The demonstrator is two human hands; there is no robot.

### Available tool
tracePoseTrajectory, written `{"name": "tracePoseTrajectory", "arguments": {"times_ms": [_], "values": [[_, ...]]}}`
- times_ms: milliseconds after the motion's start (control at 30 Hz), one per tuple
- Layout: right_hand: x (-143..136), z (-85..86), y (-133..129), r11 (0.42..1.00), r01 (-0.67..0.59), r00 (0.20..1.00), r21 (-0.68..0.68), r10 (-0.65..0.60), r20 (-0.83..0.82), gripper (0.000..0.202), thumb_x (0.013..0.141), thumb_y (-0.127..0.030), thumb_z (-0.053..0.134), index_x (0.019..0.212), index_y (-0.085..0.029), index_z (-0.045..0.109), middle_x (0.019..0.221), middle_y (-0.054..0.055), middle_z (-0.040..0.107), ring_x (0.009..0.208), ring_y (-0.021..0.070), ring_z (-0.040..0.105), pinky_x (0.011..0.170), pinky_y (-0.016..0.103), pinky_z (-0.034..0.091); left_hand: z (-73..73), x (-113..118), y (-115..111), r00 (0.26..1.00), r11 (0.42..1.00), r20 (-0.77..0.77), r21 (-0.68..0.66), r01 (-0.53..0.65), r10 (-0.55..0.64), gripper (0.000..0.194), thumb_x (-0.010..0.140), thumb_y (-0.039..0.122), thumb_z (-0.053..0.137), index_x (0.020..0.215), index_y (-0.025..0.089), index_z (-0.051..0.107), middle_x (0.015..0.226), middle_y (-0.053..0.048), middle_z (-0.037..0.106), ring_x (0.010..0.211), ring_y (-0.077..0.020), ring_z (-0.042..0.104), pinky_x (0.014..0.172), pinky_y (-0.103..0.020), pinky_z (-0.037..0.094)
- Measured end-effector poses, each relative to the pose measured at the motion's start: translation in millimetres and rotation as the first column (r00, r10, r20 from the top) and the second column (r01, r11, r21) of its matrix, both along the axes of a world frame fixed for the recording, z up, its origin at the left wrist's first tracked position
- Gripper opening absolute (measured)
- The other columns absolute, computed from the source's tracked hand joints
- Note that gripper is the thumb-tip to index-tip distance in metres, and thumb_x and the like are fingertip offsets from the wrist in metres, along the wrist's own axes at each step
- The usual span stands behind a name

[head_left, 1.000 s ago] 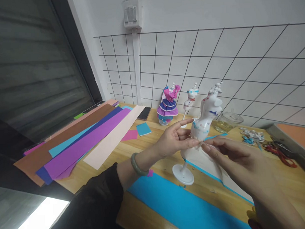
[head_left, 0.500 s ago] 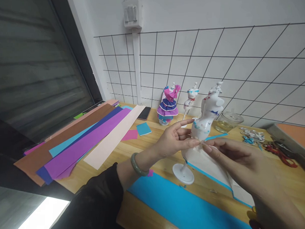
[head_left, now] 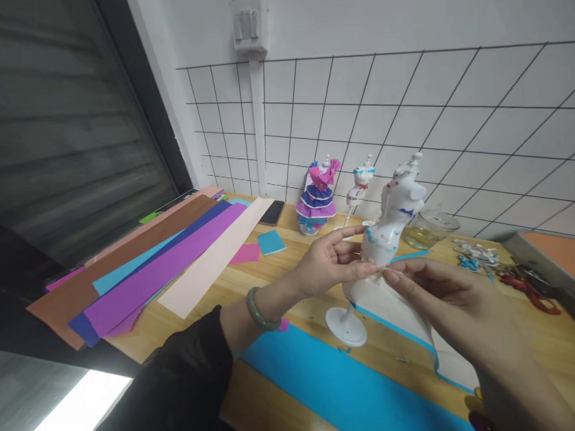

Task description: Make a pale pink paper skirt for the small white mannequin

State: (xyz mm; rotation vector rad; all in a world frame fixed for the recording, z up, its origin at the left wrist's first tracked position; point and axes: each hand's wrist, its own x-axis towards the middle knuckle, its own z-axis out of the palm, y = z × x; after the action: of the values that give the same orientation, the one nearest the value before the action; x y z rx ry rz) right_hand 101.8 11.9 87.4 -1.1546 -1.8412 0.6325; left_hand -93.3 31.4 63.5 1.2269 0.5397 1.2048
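Observation:
A white miniature dress form (head_left: 392,213) stands on a round white base (head_left: 346,327), leaning slightly right, with bits of blue and red on its surface. Around its lower body sits a white paper strip with a blue edge (head_left: 402,310), which trails off to the right. On the left side of the form, my left hand (head_left: 330,261) pinches the strip's upper edge between thumb and fingers. My right hand (head_left: 445,296) pinches the same edge at the front, its fingertips close to my left thumb.
Coloured paper strips (head_left: 173,262) lie at the left, and a blue sheet (head_left: 357,387) in front. Behind are a dressed form (head_left: 317,201), a smaller form (head_left: 359,186) and a phone (head_left: 272,212). A glass pot (head_left: 428,230) and red-handled scissors (head_left: 532,293) are at the right.
The dress form's upper part has shifted slightly to the right. Both hands keep their pinch, and the trailing strip has moved a little.

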Motion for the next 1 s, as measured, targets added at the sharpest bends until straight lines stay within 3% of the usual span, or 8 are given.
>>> {"name": "tracePoseTrajectory", "arguments": {"times_ms": [167,667,867,1000], "values": [[-7.0,5.9,-0.5,0.990,-0.003,0.995,-0.140,-0.011,-0.102,0.030,0.074,-0.056,0.075,0.074,-0.026,0.074,0.067,0.002,0.070,0.057,0.0139,0.060,0.045,0.021,0.044,-2.8,0.3,1.1,1.000,1.000,-0.008,-0.020,0.007,-0.007,0.084,0.069,0.030,0.085,0.144,0.022,0.048,0.120,-0.015,0.070,0.116,-0.0299,0.064,0.097,-0.044,0.050],[-5.8,5.7,6.8,0.963,-0.102,0.979,-0.248,0.053,-0.198,0.036,0.067,-0.057,0.080,0.068,-0.022,0.072,0.070,0.004,0.069,0.065,0.0149,0.060,0.055,0.023,0.048,-4.9,0.9,5.1,0.994,0.994,-0.069,0.067,0.088,-0.084,0.058,0.074,0.037,0.080,0.127,0.019,0.065,0.125,-0.014,0.067,0.120,-0.0306,0.060,0.098,-0.042,0.046],[-2.7,2.1,5.8,0.965,-0.057,0.986,-0.256,0.014,-0.165,0.037,0.068,-0.058,0.079,0.071,-0.023,0.071,0.070,0.003,0.068,0.063,0.0141,0.059,0.052,0.023,0.045,-0.5,-0.7,3.2,0.993,0.994,-0.061,0.031,0.104,-0.101,0.061,0.073,0.039,0.080,0.129,0.018,0.064,0.127,-0.015,0.066,0.122,-0.0313,0.059,0.099,-0.042,0.045],[-5.0,3.1,4.8,0.981,0.022,0.995,-0.192,-0.039,-0.087,0.037,0.069,-0.059,0.076,0.069,-0.023,0.070,0.063,0.002,0.065,0.055,0.0127,0.055,0.047,0.023,0.040,1.5,-0.7,1.0,0.995,0.996,-0.047,-0.006,0.092,-0.092,0.064,0.073,0.038,0.081,0.130,0.018,0.063,0.128,-0.015,0.066,0.126,-0.0316,0.057,0.100,-0.041,0.045]]}}
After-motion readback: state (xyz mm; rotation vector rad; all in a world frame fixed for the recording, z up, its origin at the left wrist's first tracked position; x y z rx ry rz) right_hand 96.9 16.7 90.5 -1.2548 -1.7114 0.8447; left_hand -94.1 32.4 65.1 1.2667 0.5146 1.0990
